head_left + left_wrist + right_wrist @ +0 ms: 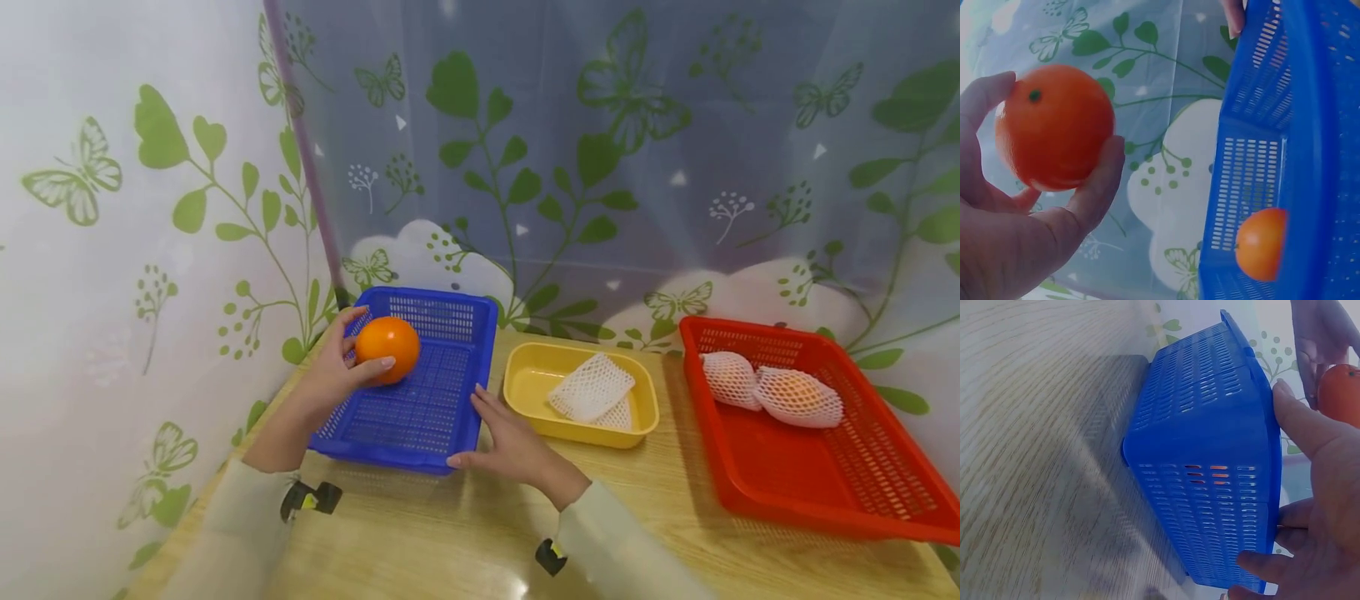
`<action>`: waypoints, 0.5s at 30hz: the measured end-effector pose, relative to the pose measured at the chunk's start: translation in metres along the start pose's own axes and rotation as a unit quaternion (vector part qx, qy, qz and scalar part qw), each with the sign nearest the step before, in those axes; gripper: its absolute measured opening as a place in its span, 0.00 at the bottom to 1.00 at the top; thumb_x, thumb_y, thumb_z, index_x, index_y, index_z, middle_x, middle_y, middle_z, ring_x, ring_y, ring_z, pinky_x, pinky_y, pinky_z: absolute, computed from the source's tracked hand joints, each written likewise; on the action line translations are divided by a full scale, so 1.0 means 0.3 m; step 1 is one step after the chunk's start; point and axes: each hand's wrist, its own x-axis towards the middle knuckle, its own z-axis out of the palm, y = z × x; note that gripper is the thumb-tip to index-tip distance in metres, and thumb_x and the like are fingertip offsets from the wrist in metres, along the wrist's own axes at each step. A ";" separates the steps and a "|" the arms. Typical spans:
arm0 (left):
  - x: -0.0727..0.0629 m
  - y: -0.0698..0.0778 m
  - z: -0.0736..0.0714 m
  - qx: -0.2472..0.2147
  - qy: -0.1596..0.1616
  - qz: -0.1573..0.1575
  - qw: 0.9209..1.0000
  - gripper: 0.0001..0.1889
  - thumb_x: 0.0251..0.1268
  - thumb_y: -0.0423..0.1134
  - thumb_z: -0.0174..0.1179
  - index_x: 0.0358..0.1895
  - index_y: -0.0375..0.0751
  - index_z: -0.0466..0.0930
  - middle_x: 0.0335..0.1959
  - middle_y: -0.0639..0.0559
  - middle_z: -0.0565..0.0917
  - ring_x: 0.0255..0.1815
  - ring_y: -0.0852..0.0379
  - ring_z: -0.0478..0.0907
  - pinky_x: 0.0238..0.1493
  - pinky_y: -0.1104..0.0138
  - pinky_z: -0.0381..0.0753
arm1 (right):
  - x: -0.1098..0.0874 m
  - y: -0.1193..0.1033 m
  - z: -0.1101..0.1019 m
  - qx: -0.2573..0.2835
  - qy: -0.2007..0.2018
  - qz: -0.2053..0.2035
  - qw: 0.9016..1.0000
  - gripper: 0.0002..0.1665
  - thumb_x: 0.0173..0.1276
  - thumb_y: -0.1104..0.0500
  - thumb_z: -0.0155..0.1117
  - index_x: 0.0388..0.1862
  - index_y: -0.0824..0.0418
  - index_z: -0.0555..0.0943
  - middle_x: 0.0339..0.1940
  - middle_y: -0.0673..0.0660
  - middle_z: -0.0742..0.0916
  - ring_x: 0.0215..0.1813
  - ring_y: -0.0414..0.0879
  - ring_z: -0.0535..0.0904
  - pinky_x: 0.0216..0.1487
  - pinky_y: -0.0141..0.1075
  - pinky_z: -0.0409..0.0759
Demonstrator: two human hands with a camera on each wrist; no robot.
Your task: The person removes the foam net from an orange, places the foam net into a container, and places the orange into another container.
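My left hand point(327, 382) holds an orange point(387, 350) between thumb and fingers above the left side of a blue basket point(472, 417). The held orange point(1060, 128) shows a green stem spot in the left wrist view. Another orange point(1261, 244) lies inside the basket there; from the head view it is hidden. My right hand point(517, 442) holds the basket's front right corner, thumb on the front rim and fingers along the right side. In the right wrist view, fingers of the right hand point(1329, 481) lie against the rim and outer wall.
A yellow tray point(517, 400) to the right contains white foam netting point(592, 390). Farther right, a red basket point(731, 487) holds two net-wrapped fruits, a left one point(729, 379) and a right one point(798, 397). Patterned curtains point(525, 208) stand behind the wooden table point(420, 533).
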 end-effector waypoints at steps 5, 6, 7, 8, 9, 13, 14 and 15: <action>0.033 0.021 -0.014 0.037 0.008 0.010 0.999 0.43 0.63 0.40 0.64 0.77 0.53 0.47 0.66 0.34 0.63 0.62 0.38 0.67 0.65 0.47 0.66 | -0.001 0.009 0.002 0.001 -0.002 0.008 1.000 0.60 0.56 0.34 0.69 0.76 0.65 0.56 0.79 0.58 0.55 0.77 0.61 0.51 0.72 0.56 0.58; 0.039 0.026 -0.016 0.043 0.008 0.012 0.999 0.42 0.62 0.39 0.64 0.76 0.49 0.49 0.66 0.34 0.64 0.61 0.38 0.67 0.64 0.47 0.66 | 0.000 0.011 0.003 0.000 -0.003 0.009 1.000 0.60 0.56 0.33 0.69 0.77 0.64 0.56 0.79 0.58 0.55 0.77 0.61 0.51 0.72 0.56 0.58; 0.046 0.032 -0.016 0.049 0.009 0.013 0.999 0.40 0.62 0.38 0.64 0.74 0.46 0.51 0.66 0.35 0.63 0.61 0.38 0.67 0.63 0.48 0.67 | 0.001 0.012 0.003 -0.001 -0.004 0.011 1.000 0.61 0.56 0.32 0.68 0.77 0.64 0.56 0.80 0.57 0.54 0.77 0.60 0.51 0.72 0.55 0.57; 0.052 0.039 -0.016 0.059 0.011 0.013 0.998 0.39 0.62 0.38 0.64 0.73 0.42 0.52 0.65 0.34 0.64 0.60 0.37 0.67 0.62 0.48 0.67 | 0.002 0.014 0.003 -0.002 -0.004 0.012 1.000 0.61 0.56 0.32 0.68 0.77 0.63 0.55 0.80 0.57 0.54 0.77 0.60 0.51 0.72 0.55 0.57; 0.059 0.046 -0.015 0.069 0.014 0.009 0.998 0.39 0.61 0.38 0.64 0.72 0.40 0.51 0.65 0.34 0.64 0.60 0.37 0.68 0.62 0.48 0.68 | 0.003 0.015 0.003 -0.004 -0.005 0.013 1.000 0.61 0.56 0.31 0.68 0.77 0.63 0.55 0.80 0.56 0.54 0.77 0.60 0.50 0.72 0.55 0.57; 0.089 0.066 -0.012 0.083 0.022 -0.003 0.996 0.41 0.61 0.40 0.65 0.70 0.37 0.49 0.67 0.33 0.61 0.61 0.36 0.68 0.63 0.46 0.69 | 0.005 0.017 0.004 -0.007 -0.006 0.012 1.000 0.62 0.55 0.30 0.67 0.77 0.63 0.55 0.80 0.56 0.54 0.77 0.60 0.51 0.72 0.55 0.57; 0.097 0.067 -0.013 0.082 0.024 -0.007 0.996 0.40 0.61 0.40 0.65 0.70 0.37 0.49 0.67 0.33 0.61 0.61 0.36 0.67 0.63 0.47 0.69 | 0.005 0.018 0.004 -0.007 -0.005 0.011 1.000 0.62 0.55 0.30 0.67 0.77 0.63 0.55 0.80 0.56 0.54 0.77 0.60 0.51 0.72 0.55 0.57; 0.106 0.066 -0.014 0.081 0.026 -0.010 0.996 0.40 0.61 0.41 0.65 0.70 0.38 0.49 0.67 0.34 0.61 0.61 0.37 0.68 0.63 0.48 0.69 | 0.004 0.018 0.005 -0.006 -0.005 0.010 1.000 0.62 0.55 0.30 0.67 0.77 0.63 0.56 0.80 0.56 0.54 0.77 0.60 0.51 0.72 0.55 0.57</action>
